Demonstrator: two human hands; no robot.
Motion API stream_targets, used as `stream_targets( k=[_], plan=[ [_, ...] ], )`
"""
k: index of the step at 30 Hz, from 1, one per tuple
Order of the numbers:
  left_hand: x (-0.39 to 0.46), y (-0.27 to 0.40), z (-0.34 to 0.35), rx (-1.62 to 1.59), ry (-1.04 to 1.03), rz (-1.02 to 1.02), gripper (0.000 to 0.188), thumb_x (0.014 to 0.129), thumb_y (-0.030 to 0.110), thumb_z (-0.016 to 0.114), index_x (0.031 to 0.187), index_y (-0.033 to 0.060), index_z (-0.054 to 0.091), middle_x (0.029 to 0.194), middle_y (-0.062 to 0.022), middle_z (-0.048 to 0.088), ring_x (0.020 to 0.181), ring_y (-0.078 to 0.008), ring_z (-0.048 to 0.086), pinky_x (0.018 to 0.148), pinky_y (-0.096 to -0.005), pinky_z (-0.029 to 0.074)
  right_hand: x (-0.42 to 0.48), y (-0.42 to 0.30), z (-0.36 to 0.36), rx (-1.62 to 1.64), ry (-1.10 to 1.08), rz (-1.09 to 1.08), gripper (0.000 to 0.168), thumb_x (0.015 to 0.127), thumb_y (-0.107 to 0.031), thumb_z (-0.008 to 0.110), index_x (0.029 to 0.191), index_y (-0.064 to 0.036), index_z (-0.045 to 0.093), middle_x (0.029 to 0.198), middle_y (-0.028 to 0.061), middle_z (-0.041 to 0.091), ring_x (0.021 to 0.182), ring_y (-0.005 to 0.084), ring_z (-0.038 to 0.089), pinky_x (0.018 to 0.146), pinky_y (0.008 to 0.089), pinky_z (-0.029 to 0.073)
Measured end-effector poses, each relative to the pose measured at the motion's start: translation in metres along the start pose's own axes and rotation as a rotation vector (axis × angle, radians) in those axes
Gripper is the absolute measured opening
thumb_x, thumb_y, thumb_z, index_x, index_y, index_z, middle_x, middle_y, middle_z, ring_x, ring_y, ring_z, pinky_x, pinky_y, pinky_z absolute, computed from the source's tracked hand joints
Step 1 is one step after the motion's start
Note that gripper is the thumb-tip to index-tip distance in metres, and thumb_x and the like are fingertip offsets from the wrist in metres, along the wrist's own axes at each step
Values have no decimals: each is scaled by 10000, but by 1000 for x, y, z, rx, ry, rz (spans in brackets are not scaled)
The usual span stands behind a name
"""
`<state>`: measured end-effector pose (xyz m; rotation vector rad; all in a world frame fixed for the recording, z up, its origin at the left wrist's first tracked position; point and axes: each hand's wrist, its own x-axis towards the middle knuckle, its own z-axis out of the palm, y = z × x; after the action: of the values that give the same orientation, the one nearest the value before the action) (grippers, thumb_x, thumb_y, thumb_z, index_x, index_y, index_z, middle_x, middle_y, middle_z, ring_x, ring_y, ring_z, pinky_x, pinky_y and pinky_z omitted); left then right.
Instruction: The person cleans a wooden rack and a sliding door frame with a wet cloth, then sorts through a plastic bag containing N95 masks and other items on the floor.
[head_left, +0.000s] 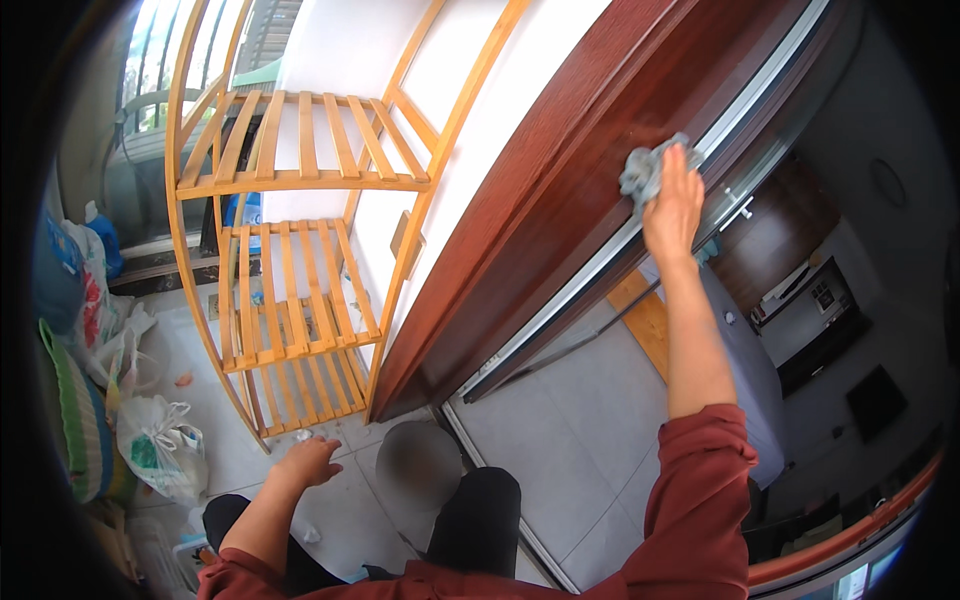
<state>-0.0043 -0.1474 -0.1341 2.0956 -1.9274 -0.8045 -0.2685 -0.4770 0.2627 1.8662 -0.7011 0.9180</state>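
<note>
My right hand (675, 206) presses a crumpled grey cloth (645, 171) against the dark red wooden door frame (570, 187), beside its pale metal edge strip. The arm is stretched far forward, and part of the cloth is hidden under the fingers. My left hand (309, 461) hangs above the tiled floor near the foot of a slatted wooden shelf rack (300, 180), with its fingers apart and nothing held. A blurred round patch covers the floor between that hand and my knee.
Tied plastic bags (161, 450) and a green-and-white striped woven item (75, 412) lie at the left. A blue bottle (103, 240) stands near the window. The floor track (487, 465) of the sliding door runs beside my knee. Beyond the doorway is a room with a bed (739, 360).
</note>
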Motion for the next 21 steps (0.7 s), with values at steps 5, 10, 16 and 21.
stream_targets(
  k=[5, 10, 16, 21],
  plan=[
    [9, 11, 3, -16, -11, 33, 421, 756, 286, 624, 1114, 93, 515, 1032, -154, 552, 977, -322, 531, 807, -405, 447, 25, -75, 16, 872, 306, 424, 343, 853, -178, 497, 1126, 28, 481, 1177, 172, 482, 1078, 250, 469, 951, 324, 318],
    [16, 2, 13, -20, -41, 20, 428, 761, 296, 618, 1129, 106, 513, 1044, -154, 553, 994, -321, 526, 817, -404, 444, -41, -136, -2, 706, 229, 157, 373, 788, -19, 506, 1155, 40, 472, 1232, 214, 437, 1184, 390, 350, 976, 437, 301],
    [29, -23, 35, 17, -46, 7, 442, 759, 306, 620, 1136, 102, 511, 1057, -161, 552, 1006, -323, 520, 828, -407, 439, 30, -77, -23, 648, 283, 468, 552, 690, 110, 488, 1210, -73, 465, 1017, 133, 441, 955, 303, 475, 830, 368, 410],
    [14, -21, 32, 50, -91, -48, 468, 763, 336, 610, 1151, 96, 506, 1083, -160, 555, 1025, -323, 514, 852, -404, 427, 8, -90, 6, 546, 404, 439, 539, 659, 127, 520, 1153, -91, 515, 1056, 117, 442, 973, 315, 451, 804, 389, 421]
  ],
)
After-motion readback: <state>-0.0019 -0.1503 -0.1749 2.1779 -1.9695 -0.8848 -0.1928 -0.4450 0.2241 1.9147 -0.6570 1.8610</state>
